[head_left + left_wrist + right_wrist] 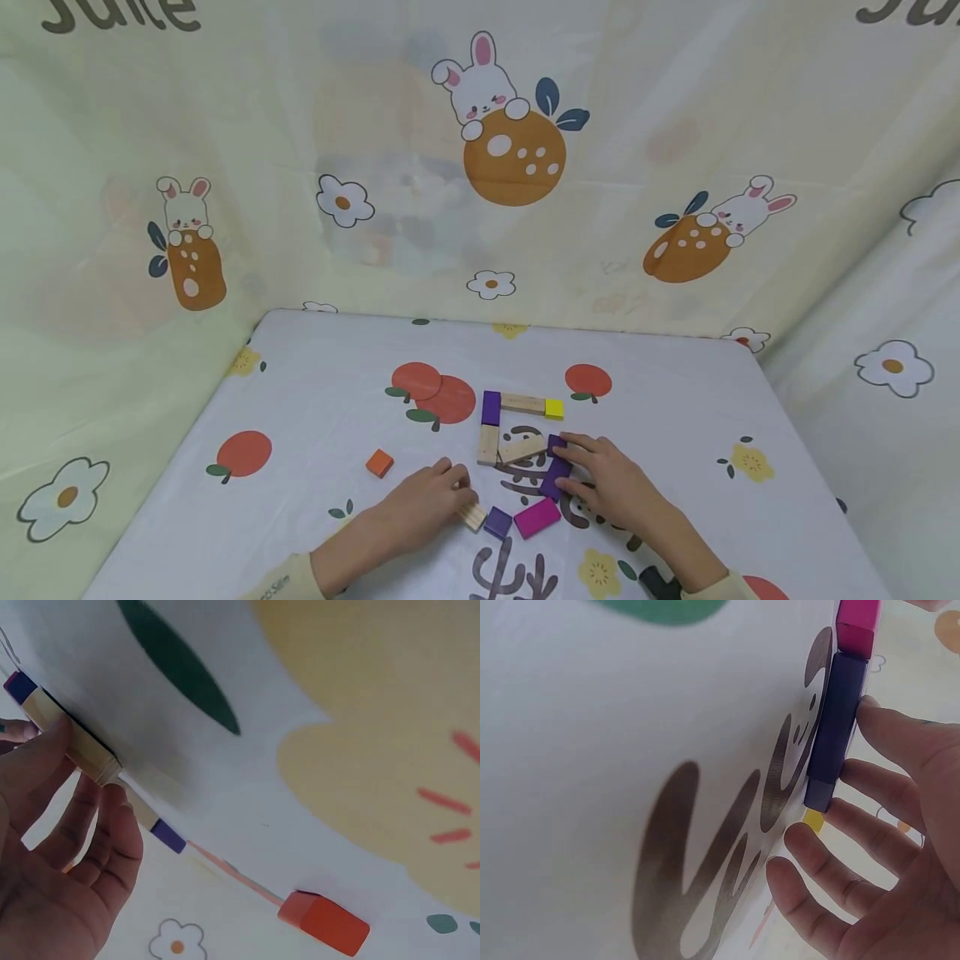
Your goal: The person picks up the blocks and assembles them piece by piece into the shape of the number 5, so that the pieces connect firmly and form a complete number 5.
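Several small blocks lie in a winding line on the table. My left hand (431, 504) pinches a plain wooden block (82, 746) at the line's near left end, thumb on one side. Beside that block sits a purple block (498, 523), then a magenta block (537, 518). My right hand (615, 483) touches a longer purple block (555, 477) and the small purple one (556, 444) beyond it from the right, fingers spread. Farther along come a slanted wooden block (522, 450), an upright wooden one (488, 445), a purple one (491, 408), another wooden one (522, 403) and a yellow cube (554, 409).
An orange block (379, 463) lies apart, left of the line. Printed cloth (300, 400) covers the table, and patterned curtains (390, 275) hang behind and at both sides. A dark object (660, 582) shows by the right wrist.
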`<state>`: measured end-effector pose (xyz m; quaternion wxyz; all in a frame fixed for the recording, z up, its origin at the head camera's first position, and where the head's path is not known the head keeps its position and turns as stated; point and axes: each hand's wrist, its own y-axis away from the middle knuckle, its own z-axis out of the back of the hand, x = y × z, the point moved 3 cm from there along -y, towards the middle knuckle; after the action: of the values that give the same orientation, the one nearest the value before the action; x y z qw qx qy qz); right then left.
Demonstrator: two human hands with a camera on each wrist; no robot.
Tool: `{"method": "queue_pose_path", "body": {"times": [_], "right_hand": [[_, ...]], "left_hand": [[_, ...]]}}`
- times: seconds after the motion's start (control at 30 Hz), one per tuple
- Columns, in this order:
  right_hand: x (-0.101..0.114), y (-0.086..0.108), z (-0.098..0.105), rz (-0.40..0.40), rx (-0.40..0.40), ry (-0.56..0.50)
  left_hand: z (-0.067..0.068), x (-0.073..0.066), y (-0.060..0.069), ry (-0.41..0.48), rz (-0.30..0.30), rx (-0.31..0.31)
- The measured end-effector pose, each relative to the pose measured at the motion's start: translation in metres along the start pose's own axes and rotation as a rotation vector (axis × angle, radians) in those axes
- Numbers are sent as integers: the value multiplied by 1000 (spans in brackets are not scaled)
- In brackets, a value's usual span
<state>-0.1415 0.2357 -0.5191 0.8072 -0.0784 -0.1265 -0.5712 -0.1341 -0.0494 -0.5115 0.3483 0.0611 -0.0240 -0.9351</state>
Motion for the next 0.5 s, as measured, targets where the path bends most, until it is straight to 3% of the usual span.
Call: {"method": "queue_pose_path", "body": {"times": [0.5], "right_hand": [[-1, -1, -2, 2, -14, 5]], "left_hand": [[4, -6, 2, 18, -6, 9]]}}
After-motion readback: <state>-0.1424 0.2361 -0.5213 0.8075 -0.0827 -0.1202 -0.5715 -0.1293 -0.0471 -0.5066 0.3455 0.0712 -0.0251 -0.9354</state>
